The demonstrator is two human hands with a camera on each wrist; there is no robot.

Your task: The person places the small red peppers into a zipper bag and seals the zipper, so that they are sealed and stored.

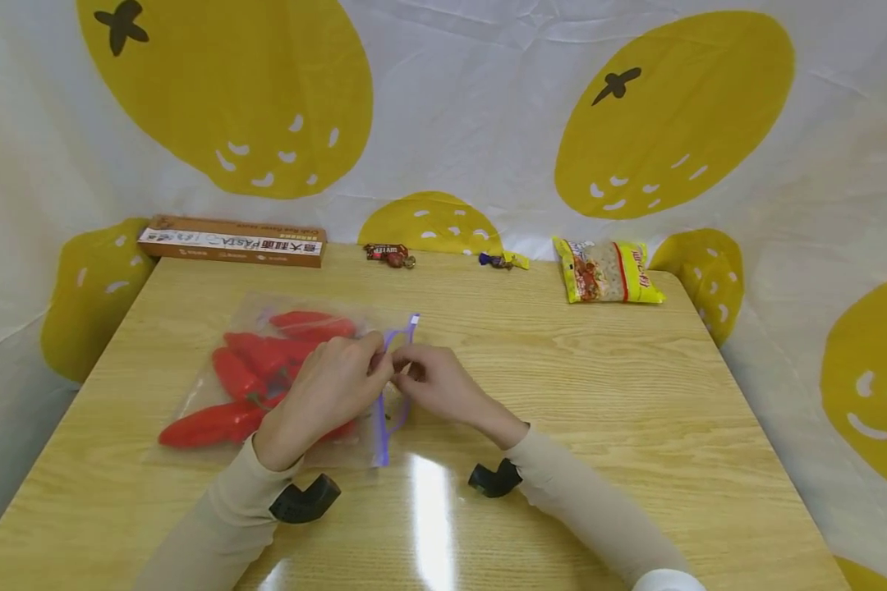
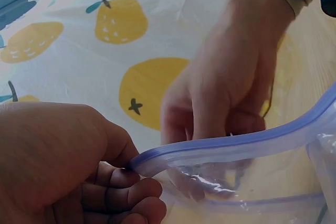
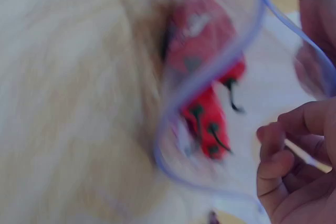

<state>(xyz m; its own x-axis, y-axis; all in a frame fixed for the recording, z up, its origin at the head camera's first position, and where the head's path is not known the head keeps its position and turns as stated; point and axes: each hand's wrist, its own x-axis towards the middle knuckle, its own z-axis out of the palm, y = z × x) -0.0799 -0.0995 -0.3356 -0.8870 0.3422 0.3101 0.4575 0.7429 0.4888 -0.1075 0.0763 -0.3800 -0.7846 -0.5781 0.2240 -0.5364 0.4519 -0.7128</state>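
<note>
A clear zip bag with a purple closure strip lies on the left half of the table, its mouth parted toward the right. Several large red chili peppers with green stems are inside. My left hand reaches over the bag and pinches its purple rim, as the left wrist view shows. Opposite it, my right hand has thumb and forefinger together at the bag's mouth. The rim partly hides those fingertips in the left wrist view. In the right wrist view, the peppers show through the plastic.
Along the table's back edge lie a brown pasta box, a dark red wrapped snack, a small blue and yellow wrapped candy and a yellow food packet. Behind them hangs a fruit-patterned cloth.
</note>
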